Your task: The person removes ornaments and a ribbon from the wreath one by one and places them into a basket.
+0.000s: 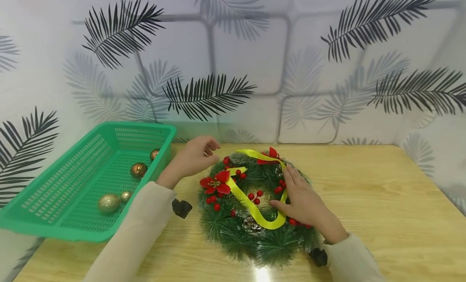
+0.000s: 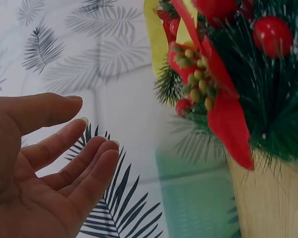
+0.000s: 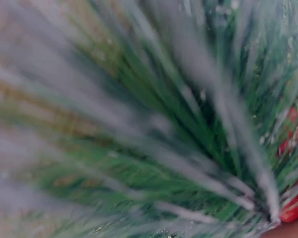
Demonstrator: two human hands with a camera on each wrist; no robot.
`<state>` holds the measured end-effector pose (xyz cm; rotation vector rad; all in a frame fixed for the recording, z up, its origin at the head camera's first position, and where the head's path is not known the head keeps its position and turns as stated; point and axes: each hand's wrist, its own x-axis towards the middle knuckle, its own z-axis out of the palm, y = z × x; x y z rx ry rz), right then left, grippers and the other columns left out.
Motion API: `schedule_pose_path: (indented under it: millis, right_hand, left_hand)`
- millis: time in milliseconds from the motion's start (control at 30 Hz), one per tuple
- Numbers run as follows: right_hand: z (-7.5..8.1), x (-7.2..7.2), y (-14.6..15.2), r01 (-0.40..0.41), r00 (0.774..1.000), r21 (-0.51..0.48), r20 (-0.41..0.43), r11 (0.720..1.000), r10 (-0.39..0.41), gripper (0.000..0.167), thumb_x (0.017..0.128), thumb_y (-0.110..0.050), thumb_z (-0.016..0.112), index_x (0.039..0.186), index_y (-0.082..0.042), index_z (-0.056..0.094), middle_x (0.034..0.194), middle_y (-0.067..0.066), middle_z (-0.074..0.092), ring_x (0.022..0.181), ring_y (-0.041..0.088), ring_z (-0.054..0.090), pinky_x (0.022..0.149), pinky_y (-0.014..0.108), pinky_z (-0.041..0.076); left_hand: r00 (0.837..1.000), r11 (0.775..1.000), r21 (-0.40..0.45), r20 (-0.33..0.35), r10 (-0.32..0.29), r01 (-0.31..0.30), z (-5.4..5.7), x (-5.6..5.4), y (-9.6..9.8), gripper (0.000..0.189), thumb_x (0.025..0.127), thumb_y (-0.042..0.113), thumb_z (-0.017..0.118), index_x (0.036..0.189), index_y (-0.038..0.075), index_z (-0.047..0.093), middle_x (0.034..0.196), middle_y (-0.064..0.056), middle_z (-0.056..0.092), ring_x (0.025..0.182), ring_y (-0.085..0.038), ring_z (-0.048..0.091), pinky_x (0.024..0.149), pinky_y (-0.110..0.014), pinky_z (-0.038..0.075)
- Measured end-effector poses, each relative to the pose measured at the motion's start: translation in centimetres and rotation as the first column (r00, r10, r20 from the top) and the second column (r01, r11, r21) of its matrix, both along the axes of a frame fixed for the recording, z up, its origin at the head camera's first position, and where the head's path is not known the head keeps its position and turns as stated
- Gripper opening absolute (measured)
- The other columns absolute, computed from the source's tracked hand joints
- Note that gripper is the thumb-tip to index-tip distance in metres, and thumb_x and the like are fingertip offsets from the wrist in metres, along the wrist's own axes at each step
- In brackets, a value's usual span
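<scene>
A green pine wreath (image 1: 233, 225) with red berries, pinecones and red poinsettia flowers (image 1: 215, 183) lies on the table. A yellow ribbon (image 1: 255, 211) loops loosely over its top. My right hand (image 1: 303, 201) rests on the wreath's right side, fingers extended over the ribbon there. Just off the wreath's upper left hovers my left hand (image 1: 196, 154), with nothing in its loosely bent fingers. The left wrist view shows that hand (image 2: 59, 163) apart from the poinsettia (image 2: 221, 109). Blurred pine needles (image 3: 188, 119) fill the right wrist view and hide most of the right hand.
A green plastic basket (image 1: 81, 152) stands at the left, holding gold baubles (image 1: 109, 203) and copper-coloured baubles (image 1: 138, 170). The wooden table (image 1: 367, 205) extends to the right of the wreath. Behind it is a wall covering (image 1: 251, 63) with a leaf pattern.
</scene>
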<state>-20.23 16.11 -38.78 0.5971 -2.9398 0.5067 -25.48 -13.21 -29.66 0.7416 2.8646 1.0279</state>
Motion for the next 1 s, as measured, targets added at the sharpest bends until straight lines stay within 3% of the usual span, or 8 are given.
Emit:
schedule_pose_path:
  millis: [267,433,700,800,1000]
  right_hand:
    - [0.5,-0.1,-0.5,-0.01,1.0,0.004,-0.005,1.0,0.01,0.093,0.088,-0.044,0.063,0.147,0.012,0.017,0.154,0.029,0.015,0.141,0.047,0.019,0.111,0.059,0.026]
    - [0.6,-0.2,-0.5,-0.006,1.0,0.016,-0.004,1.0,0.006,0.093,0.088,-0.044,0.063,0.147,0.012,0.017,0.154,0.029,0.014,0.141,0.047,0.018,0.111,0.059,0.025]
    - [0.4,-0.2,-0.4,0.015,1.0,0.009,0.011,1.0,-0.015,0.094,0.088,-0.044,0.064,0.147,0.011,0.017,0.155,0.028,0.014,0.141,0.047,0.019,0.11,0.06,0.026]
    - [0.2,-0.1,-0.3,0.017,1.0,0.004,0.012,1.0,-0.017,0.093,0.088,-0.043,0.064,0.147,0.011,0.017,0.155,0.028,0.015,0.14,0.047,0.02,0.11,0.061,0.026]
    - [0.1,0.0,-0.2,0.02,1.0,-0.002,0.007,1.0,-0.02,0.093,0.088,-0.044,0.064,0.147,0.011,0.017,0.155,0.028,0.015,0.14,0.047,0.02,0.11,0.06,0.027]
  left_hand:
    - [0.994,0.994,-0.015,0.021,-0.105,0.106,-0.8,0.3,1.6,0.03,0.092,0.012,0.061,0.118,-0.001,0.057,0.117,-0.018,0.058,0.102,-0.028,0.059,0.087,-0.04,0.052]
    - [0.979,0.979,-0.029,-0.002,-0.203,0.203,-1.2,0.9,2.7,0.028,0.091,0.008,0.062,0.116,-0.003,0.057,0.115,-0.02,0.059,0.101,-0.03,0.06,0.087,-0.039,0.052]
    - [0.958,0.956,-0.067,0.011,-0.286,0.286,-2.2,1.5,4.1,0.023,0.092,0.012,0.062,0.114,0.005,0.058,0.117,-0.014,0.059,0.102,-0.026,0.06,0.086,-0.035,0.052]
    - [0.945,0.941,-0.084,0.05,-0.324,0.328,-2.6,1.7,4.4,0.025,0.092,0.013,0.062,0.116,0.007,0.057,0.117,-0.011,0.059,0.103,-0.024,0.06,0.088,-0.033,0.051]
    - [0.901,0.903,-0.076,0.145,-0.409,0.422,-3.1,2.2,4.7,0.029,0.093,0.01,0.06,0.12,0.003,0.056,0.121,-0.013,0.058,0.109,-0.028,0.059,0.094,-0.032,0.049]
